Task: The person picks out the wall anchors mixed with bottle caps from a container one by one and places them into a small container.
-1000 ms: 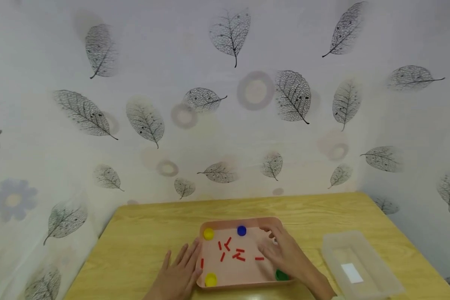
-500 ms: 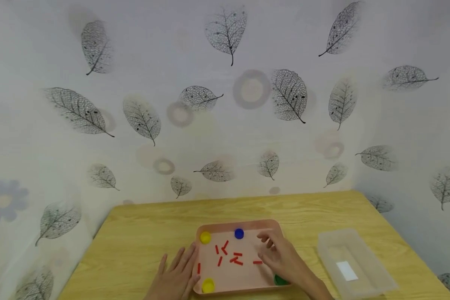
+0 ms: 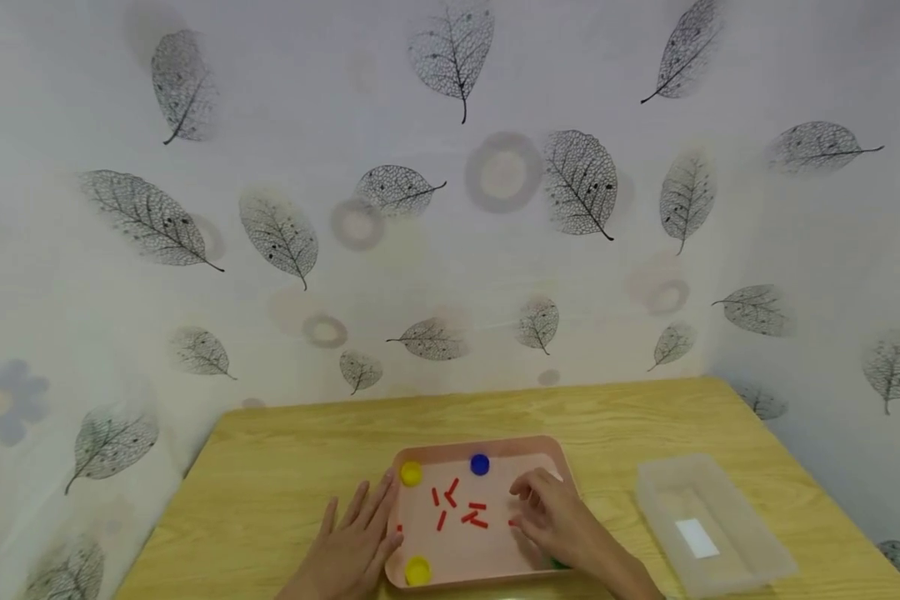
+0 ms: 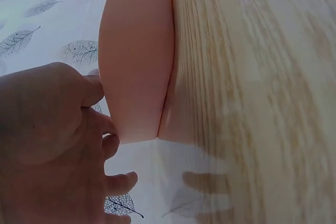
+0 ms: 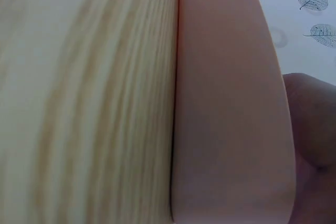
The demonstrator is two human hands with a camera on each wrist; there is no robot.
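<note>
In the head view a pink tray (image 3: 487,575) lies on the table, with several short red sticks (image 3: 452,500) scattered over its floor. My left hand (image 3: 352,537) rests at the tray's left rim, fingers extended and spread, the thumb reaching over the edge. Over the tray's right part is my right hand (image 3: 558,517), its fingers bent and a gap between them and the thumb. Nothing shows in that gap. The thumb tip is beside one red stick (image 3: 512,522), which the hand mostly covers. The wrist views show mainly the tray's outer wall (image 4: 137,56), and its contents are hidden there.
Two yellow round caps (image 3: 417,571) sit at the tray's left corners, a blue one (image 3: 480,464) along the far side. A green cap (image 3: 558,564) is mostly hidden under my right hand. A translucent plastic box (image 3: 750,542) stands right of the tray on the wooden table (image 3: 307,450).
My right hand has lowered slightly toward the red stick at the right and now covers most of it. My left thumb and fingers hide more of the stick by the left rim.
</note>
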